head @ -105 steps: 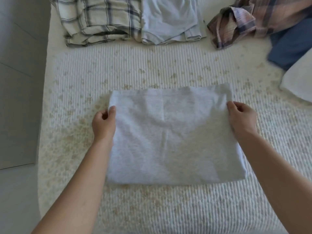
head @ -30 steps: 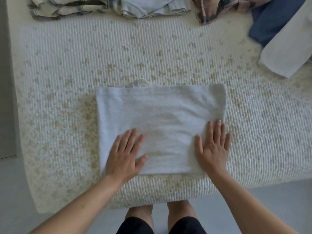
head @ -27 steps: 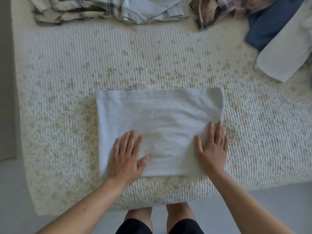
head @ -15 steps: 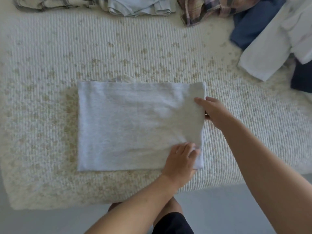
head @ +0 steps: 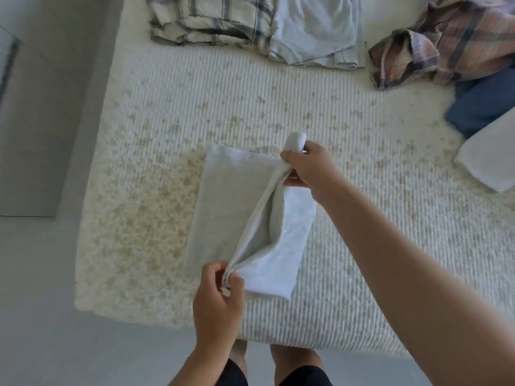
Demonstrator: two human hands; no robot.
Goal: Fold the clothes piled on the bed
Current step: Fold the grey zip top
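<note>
Now we pinch grey garment (head: pixel 223 207) at both ends of its right edge: our left hand (head: pixel 218 299) grips near corner, our right hand (head: pixel 306 168) grips far corner, edge lifted off bed (head: pixel 167 107) and standing above left half, which lies flat. At far side we see folded plaid shirt (head: pixel 206 18) touching folded pale blue shirt (head: pixel 315 26); at right, crumpled plaid shirt (head: pixel 446 43), navy cloth (head: pixel 485 104), white cloth (head: pixel 490 160).

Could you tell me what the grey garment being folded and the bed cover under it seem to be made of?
Grey garment: soft matte knit, probably cotton jersey; it drapes limply between the left hand and right hand. Bed cover: cream ribbed or quilted textile with tan flecks, likely woven cotton.
</note>
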